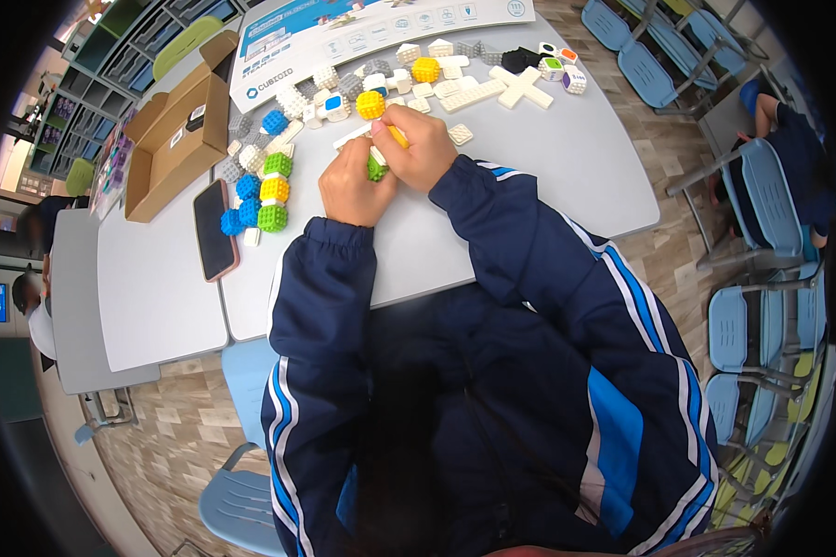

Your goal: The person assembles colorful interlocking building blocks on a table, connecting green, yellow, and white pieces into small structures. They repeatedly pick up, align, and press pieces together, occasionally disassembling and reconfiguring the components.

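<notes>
Grip: left hand [351, 183] clamped on studded green block [376, 170], mostly hidden; right hand [421, 148] on yellow piece [398, 136], partly covered.

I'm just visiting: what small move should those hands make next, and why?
Perhaps a gentle press to bring the held pieces together. The left hand and right hand meet around a green block, and a yellow piece shows in the right hand's grip. The hands cover much of both, so I can't tell whether they are joined.
</notes>
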Available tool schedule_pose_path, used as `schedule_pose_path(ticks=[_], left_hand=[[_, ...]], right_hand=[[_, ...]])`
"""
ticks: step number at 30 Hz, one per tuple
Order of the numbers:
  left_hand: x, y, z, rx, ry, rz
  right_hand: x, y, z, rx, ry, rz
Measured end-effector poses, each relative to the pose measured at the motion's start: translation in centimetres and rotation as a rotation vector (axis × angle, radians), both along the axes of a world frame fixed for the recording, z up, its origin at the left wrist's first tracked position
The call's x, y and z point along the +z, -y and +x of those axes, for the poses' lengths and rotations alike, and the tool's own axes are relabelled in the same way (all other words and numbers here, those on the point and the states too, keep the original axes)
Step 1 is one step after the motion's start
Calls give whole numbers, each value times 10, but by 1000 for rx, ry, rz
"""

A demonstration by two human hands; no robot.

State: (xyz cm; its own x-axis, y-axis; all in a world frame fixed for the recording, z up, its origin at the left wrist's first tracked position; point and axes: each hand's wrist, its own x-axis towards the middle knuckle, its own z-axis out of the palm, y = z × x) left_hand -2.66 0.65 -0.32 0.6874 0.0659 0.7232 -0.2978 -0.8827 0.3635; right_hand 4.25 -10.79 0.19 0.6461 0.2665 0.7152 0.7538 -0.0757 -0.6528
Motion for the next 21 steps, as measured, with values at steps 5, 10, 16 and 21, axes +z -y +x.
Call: schedule_pose_path(ticks=[5,10,16,21], left_hand=[[-2,2,-1,-122,-5,-130],[-2,3,0,-148,33,-149],[-3,3,2,-161,60,-146],[1,5,0,-160,54,-162]], right_hand=[[3,3,-1,78,-103,79],[7,6,1,118,-135,81],[10,7,2,109,-106,71],[9,7,4,113,-85,62]])
